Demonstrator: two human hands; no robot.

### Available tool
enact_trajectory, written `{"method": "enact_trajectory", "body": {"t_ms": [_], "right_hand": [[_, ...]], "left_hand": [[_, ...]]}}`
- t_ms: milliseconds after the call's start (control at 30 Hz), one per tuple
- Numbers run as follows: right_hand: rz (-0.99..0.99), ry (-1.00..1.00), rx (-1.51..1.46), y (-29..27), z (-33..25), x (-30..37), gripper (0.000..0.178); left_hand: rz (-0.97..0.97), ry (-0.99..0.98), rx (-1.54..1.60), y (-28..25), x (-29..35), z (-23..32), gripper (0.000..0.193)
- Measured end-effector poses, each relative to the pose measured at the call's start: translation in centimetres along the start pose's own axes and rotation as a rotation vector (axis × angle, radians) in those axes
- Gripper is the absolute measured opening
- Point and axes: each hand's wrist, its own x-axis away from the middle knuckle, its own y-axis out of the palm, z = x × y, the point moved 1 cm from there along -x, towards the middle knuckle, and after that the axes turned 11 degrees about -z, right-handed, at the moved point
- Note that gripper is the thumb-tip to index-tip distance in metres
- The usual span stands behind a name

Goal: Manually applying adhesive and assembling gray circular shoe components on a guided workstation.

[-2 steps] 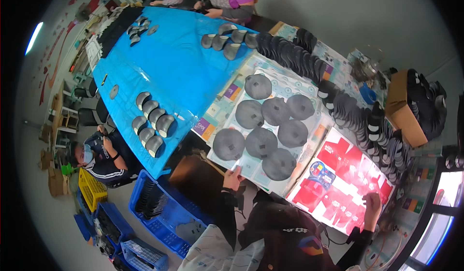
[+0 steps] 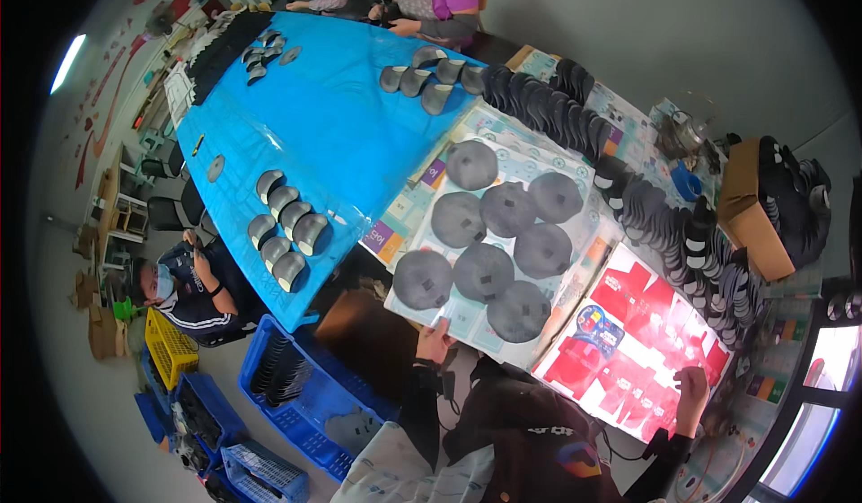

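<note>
Eight dark grey discs (image 2: 483,272) lie on a pale printed board (image 2: 469,323), looking light, bendy, best lifted by their rims. The left hand (image 2: 435,342) touches the board's near edge; the right hand (image 2: 690,390) curls by the red printed sheet (image 2: 642,328). I can't tell whether either grips anything.

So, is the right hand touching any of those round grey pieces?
No, the right hand is by the red-and-white sheet, while the round grey pieces lie farther left.

Yellow crate (image 2: 172,349) at lower left, seated co-worker (image 2: 199,289) near it, cardboard box (image 2: 747,205) at right, lit tube light (image 2: 68,63)
</note>
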Motion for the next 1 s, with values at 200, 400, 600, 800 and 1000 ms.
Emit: {"method": "enact_trajectory", "body": {"t_ms": [200,400,600,800,1000], "right_hand": [[0.052,0.061,-0.038,0.2,0.5,-0.3,0.006],[-0.028,0.057,0.014,1.8,-0.3,-0.9,0.007],[0.035,0.14,0.05,-0.4,4.8,4.9,0.007],[0.067,0.384,0.369,-2.1,10.7,9.8,0.017],[0.227,0.743,-0.079,-6.2,29.7,18.9,0.024]], "left_hand": [[0.017,0.24,0.149,2.0,-3.9,0.1,0.024],[0.145,0.654,-0.371,-6.0,-17.6,4.1,0.032],[0.168,0.537,0.597,-0.1,-30.1,10.7,0.042],[-0.192,0.24,0.325,-3.4,-32.7,15.7,0.046],[-0.243,-0.161,0.136,-0.6,-17.6,6.2,0.049]]}}
